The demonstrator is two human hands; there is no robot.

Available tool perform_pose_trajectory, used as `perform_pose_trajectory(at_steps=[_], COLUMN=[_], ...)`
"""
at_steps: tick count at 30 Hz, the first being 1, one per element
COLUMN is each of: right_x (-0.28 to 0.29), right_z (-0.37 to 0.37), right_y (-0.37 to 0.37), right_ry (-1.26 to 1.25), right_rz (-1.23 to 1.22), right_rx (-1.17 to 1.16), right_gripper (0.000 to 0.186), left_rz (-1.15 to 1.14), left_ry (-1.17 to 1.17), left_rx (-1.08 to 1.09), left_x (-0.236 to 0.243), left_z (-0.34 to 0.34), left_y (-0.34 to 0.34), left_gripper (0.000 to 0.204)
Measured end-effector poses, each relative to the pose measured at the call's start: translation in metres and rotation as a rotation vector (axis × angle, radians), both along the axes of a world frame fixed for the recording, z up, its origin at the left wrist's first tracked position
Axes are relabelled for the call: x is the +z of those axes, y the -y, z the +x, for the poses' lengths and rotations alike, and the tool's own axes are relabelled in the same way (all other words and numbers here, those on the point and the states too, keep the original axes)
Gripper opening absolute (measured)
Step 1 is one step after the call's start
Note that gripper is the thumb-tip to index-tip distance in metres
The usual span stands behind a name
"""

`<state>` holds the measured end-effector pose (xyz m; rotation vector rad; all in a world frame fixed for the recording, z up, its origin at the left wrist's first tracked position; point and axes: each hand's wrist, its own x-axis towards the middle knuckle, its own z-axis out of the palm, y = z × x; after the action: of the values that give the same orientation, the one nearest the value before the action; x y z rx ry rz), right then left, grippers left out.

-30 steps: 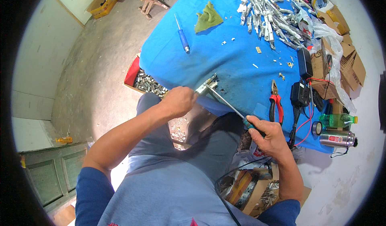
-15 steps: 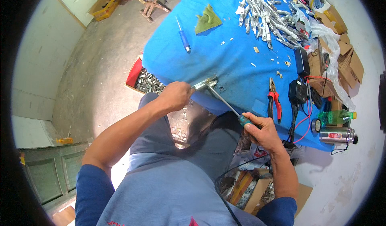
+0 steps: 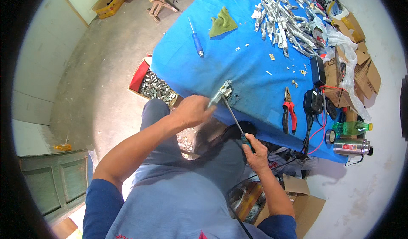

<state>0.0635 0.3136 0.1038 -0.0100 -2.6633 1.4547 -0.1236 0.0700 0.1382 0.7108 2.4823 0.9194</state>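
At the near edge of the blue-covered table, my left hand is closed round one end of a slim silvery metal part. The part's far end rests on the cloth beside a dark smudge. My right hand grips the dark green handle of a screwdriver. Its shaft slants up to the left, and the tip meets the metal part. A second screwdriver with a blue handle lies farther off to the left. Red-handled pliers lie on the cloth to the right.
Many similar silvery parts are heaped at the far right. Green cloths lie at the back. Black power adapters, a green bottle and a steel flask line the right edge. A red box of small metal pieces stands lower left.
My right hand has moved left and down, so the screwdriver stands steeper against the part. My left hand has shifted slightly right and down, and the metal part now points more away from me.
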Motion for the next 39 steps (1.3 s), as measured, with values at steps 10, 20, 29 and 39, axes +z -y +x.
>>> perform_pose_trajectory(at_steps=[10, 20, 29, 39], right_x=[-0.004, 0.027, 0.056, 0.066], right_z=[0.003, 0.018, -0.004, -0.023], right_y=[0.003, 0.011, 0.028, 0.036], right_ry=[0.074, 0.405, 0.562, 0.526], right_rz=[-0.041, -0.693, -0.655, -0.554], right_rx=[-0.048, -0.234, -0.272, -0.321], right_gripper=[0.035, 0.04, 0.04, 0.037], left_rz=[0.434, 0.618, 0.688, 0.665], left_ry=[0.54, 0.582, 0.826, 0.855], left_rx=[0.23, 0.342, 0.35, 0.331], left_x=[-0.011, -0.023, -0.014, -0.008], left_z=[0.015, 0.036, 0.041, 0.044], left_y=[-0.004, -0.026, -0.048, -0.05], left_gripper=[0.055, 0.048, 0.051, 0.067])
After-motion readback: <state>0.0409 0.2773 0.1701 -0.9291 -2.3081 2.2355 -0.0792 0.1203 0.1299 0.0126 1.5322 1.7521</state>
